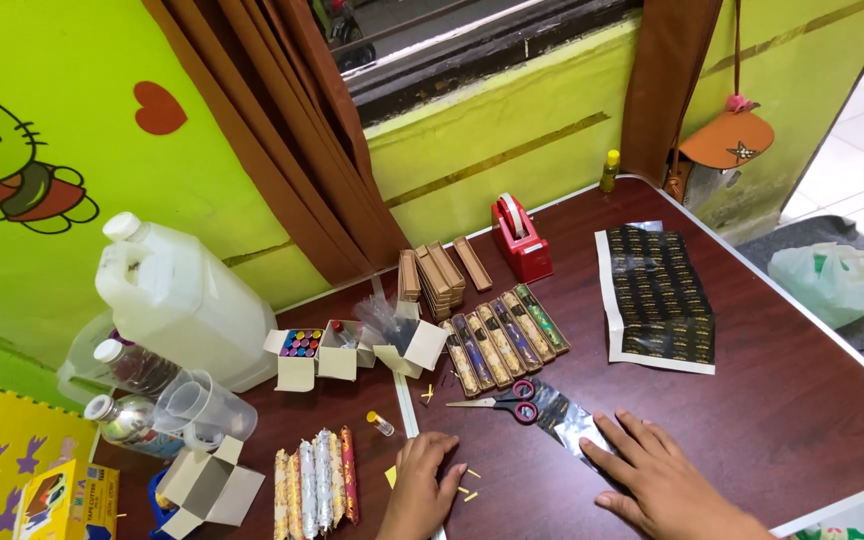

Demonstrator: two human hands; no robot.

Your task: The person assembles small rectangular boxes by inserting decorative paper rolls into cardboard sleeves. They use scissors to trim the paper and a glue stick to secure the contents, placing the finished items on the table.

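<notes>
Nearest us, our right hand (657, 480) lies flat and open on the dark tabletop (812, 400), fingers spread, its fingertips pinning the near end of a silvery foil sheet (570, 420). Our left hand (420, 487) rests palm-down close by, fingers loosely curled on a white strip (407, 400) that runs along the table; it grips nothing that we can see. The two hands sit apart, neither closed on anything.

To smooth the foil well, we judge it best to keep the palm low and press evenly outward, so the sheet does not crease or slide.

The foil's long axis runs diagonally, from under our right fingers up and left toward the red-handled scissors (500, 400), whose blades point left. Small yellow scraps (467, 490) lie between the hands.

Farther out, a row of wrapped sticks (314, 490) lies at our left, and a fanned row of dark, patterned slim boxes (504, 342) lies beyond the scissors. Behind these are small open white cartons (352, 352), a red tape dispenser (520, 240) and a black-and-gold printed sheet (657, 300).
</notes>
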